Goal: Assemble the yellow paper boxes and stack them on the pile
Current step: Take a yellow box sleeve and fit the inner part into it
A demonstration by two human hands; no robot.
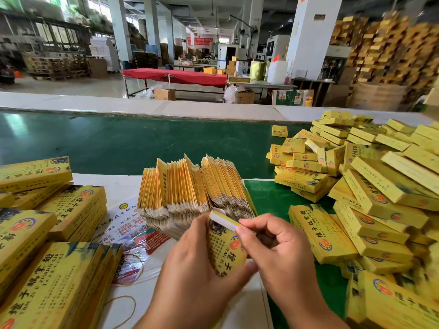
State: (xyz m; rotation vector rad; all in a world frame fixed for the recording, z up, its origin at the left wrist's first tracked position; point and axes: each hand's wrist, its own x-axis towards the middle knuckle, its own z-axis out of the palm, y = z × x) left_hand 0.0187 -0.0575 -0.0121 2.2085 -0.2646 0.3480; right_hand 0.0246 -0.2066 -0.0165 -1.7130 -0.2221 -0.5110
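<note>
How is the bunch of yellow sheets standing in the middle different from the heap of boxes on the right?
The flat blanks are unfolded, packed upright on edge in a tight bundle; the assembled boxes are folded into full shapes, lying loosely heaped at mixed angles. Both share the same yellow printed design.

Packing factory: conveyor belt (133,138), box stacks (389,48)

Both hands' fingers (247,225) gripping yellow box (228,245), pile (380,186) at right
</note>
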